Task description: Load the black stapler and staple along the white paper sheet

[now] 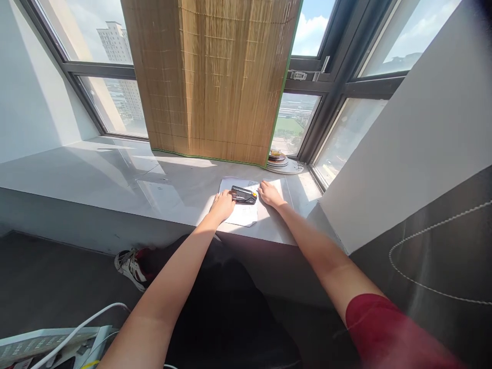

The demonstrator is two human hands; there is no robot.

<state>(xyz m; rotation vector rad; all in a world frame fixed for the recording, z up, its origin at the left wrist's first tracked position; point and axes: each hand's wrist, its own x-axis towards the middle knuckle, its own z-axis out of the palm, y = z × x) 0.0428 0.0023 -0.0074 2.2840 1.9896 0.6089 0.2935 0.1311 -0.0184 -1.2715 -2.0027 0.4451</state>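
A black stapler (pixel 244 195) with an orange tip lies over white sheets of paper (pixel 242 215) on the window ledge. My left hand (pixel 223 205) is at the stapler's left end, its fingers closed against it. To the right of the stapler, my right hand (pixel 270 194) rests low on the ledge with its fingers curled by the paper's right edge. Whatever its fingertips may pinch is too small to make out. Some print shows near the top of the paper.
A bamboo blind (pixel 219 82) hangs before the window, down to the ledge (pixel 184 189). Stacked plates (pixel 282 164) stand in the corner behind my right hand. A slanted wall (pixel 392 143) bounds the right side. At lower left are a pale plastic basket (pixel 49 338) and a white cable (pixel 84 324).
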